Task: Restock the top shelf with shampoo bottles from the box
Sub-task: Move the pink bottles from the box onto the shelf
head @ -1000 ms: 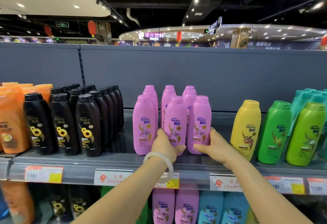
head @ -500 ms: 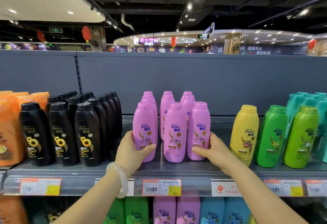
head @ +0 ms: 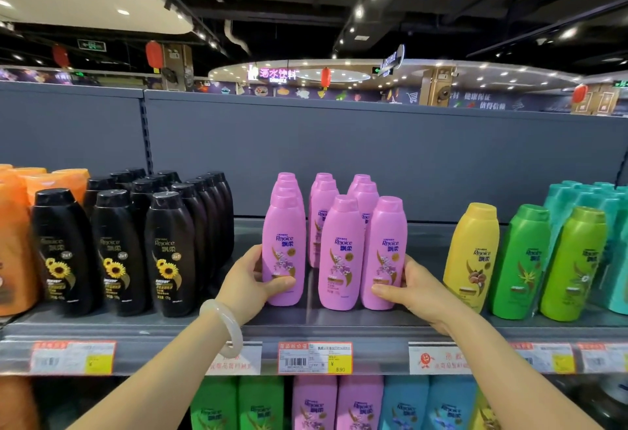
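Your left hand [head: 253, 282] wraps the front-left pink bottle [head: 283, 253] at nine o'clock of the group while your right hand [head: 413, 288] clasps the front-right pink bottle [head: 384, 256] at three, probably squaring the front row on the top shelf [head: 136, 327].

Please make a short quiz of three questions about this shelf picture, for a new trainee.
1. True or false: the left hand grips a black bottle.
2. Which bottle stands just right of the pink bottles? A) yellow B) orange C) black
3. Fill in: the right hand holds the ____ front pink bottle.

Key: 1 false, it grips the leftmost front pink bottle. 2 A, the yellow bottle. 3 rightmost.
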A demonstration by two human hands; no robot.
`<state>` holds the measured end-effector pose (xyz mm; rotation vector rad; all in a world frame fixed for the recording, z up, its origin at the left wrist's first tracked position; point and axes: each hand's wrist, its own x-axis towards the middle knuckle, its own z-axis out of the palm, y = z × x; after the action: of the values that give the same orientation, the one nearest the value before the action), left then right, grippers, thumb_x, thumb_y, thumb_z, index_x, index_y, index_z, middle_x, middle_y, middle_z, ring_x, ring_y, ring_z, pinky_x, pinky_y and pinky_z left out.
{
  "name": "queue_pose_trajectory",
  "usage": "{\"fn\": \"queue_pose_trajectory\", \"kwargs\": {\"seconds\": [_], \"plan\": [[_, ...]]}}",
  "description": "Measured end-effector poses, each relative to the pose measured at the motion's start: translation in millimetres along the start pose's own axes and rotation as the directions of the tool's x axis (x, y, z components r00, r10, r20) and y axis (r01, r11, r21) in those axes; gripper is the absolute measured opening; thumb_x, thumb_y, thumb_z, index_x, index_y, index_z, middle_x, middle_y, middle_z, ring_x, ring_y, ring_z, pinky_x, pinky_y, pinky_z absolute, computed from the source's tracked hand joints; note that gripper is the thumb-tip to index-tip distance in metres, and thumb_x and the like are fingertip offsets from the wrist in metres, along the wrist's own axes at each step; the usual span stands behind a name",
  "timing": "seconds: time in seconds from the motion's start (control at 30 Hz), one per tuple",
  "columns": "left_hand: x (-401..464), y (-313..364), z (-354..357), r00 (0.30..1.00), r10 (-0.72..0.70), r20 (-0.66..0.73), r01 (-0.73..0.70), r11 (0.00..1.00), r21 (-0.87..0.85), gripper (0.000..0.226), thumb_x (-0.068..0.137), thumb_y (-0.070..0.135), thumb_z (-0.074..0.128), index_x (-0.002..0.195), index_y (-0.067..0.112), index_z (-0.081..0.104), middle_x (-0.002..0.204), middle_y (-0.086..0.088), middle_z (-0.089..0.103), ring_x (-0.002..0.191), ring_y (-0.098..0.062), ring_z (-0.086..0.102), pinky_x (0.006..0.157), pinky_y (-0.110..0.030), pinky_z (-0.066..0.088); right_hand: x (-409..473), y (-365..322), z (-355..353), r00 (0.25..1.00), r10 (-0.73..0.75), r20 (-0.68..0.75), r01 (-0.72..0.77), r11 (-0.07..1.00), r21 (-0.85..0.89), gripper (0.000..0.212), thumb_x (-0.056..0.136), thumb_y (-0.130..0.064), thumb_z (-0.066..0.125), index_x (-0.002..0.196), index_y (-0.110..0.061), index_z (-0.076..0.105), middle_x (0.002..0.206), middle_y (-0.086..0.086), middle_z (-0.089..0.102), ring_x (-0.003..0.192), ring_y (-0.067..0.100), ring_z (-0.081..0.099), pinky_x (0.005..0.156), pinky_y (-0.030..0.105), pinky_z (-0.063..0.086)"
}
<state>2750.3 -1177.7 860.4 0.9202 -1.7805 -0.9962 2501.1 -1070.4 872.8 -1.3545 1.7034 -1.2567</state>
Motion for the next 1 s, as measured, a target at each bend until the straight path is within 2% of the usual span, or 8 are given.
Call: {"fn": "queue_pose_trajectory", "kwargs": {"seconds": [0.23, 0.4, 0.6, 0.73, 0.9, 1.0], "plan": [[2, -3, 0, 1.000, 0.002, 0.025, -0.002, 1.000, -0.013, 0.040, 0.068, 0.015, 0.081, 0.093, 0.035, 0.057, 0.086, 0.011, 0.070, 0.077, -0.004, 0.066, 0.064, -0.013, 0.050, 1, 3, 2, 1.000, 0.012, -0.008, -0.011, 0.999, 0.037, 0.052, 0.078, -0.007, 0.072, 0.122, -0.021, 0.049, 0.115, 0.000, 0.064, 0.108, 0.017, 0.060, 0.099, 0.039, 0.048], [0, -7, 3, 0.999, -0.040, -0.008, 0.040, 0.998, -0.042, 0.042, 0.067, 0.019, 0.081, 0.101, 0.021, 0.058, 0.091, 0.007, 0.068, 0.081, -0.008, 0.065, 0.066, -0.017, 0.051, 0, 9, 4, 0.998, 0.004, -0.058, 0.003, 0.994, 0.107, 0.055, 0.073, -0.008, 0.076, 0.118, -0.022, 0.048, 0.111, -0.002, 0.064, 0.102, 0.012, 0.062, 0.084, 0.026, 0.051], [-4, -10, 4, 0.997, -0.016, -0.082, 0.010, 0.997, -0.078, 0.041, 0.065, 0.018, 0.083, 0.097, 0.023, 0.059, 0.090, 0.008, 0.069, 0.083, -0.009, 0.065, 0.069, -0.017, 0.050, -4, 14, 9, 0.986, -0.068, -0.155, 0.088, 0.988, 0.126, 0.053, 0.066, -0.020, 0.082, 0.102, -0.036, 0.046, 0.109, -0.012, 0.062, 0.101, 0.002, 0.060, 0.073, 0.017, 0.049], [-3, -15, 3, 0.997, 0.000, -0.081, -0.008, 0.995, -0.097, 0.035, 0.069, 0.014, 0.081, 0.098, 0.019, 0.062, 0.092, 0.004, 0.070, 0.086, -0.013, 0.066, 0.074, -0.021, 0.050, -4, 15, 10, 0.986, -0.077, -0.149, 0.090, 0.993, 0.081, 0.053, 0.067, -0.019, 0.082, 0.104, -0.036, 0.048, 0.107, -0.014, 0.063, 0.099, 0.002, 0.062, 0.074, 0.017, 0.050], [-3, -15, 3, 0.997, 0.006, -0.072, -0.014, 0.994, -0.111, 0.030, 0.071, 0.015, 0.079, 0.093, 0.026, 0.061, 0.087, 0.007, 0.070, 0.080, -0.007, 0.067, 0.064, -0.012, 0.049, -3, 15, 8, 0.992, -0.065, -0.109, 0.072, 0.996, 0.058, 0.046, 0.075, -0.011, 0.076, 0.102, -0.037, 0.049, 0.107, -0.013, 0.064, 0.097, 0.000, 0.062, 0.070, 0.014, 0.052], [-3, -14, 2, 0.998, 0.004, -0.062, -0.012, 0.993, -0.116, 0.030, 0.072, 0.016, 0.078, 0.093, 0.027, 0.061, 0.088, 0.008, 0.070, 0.078, -0.004, 0.067, 0.065, -0.014, 0.052, -2, 15, 8, 0.993, -0.065, -0.100, 0.071, 0.996, 0.050, 0.045, 0.076, -0.011, 0.074, 0.102, -0.036, 0.048, 0.109, -0.010, 0.063, 0.101, 0.004, 0.061, 0.080, 0.019, 0.050]]}}
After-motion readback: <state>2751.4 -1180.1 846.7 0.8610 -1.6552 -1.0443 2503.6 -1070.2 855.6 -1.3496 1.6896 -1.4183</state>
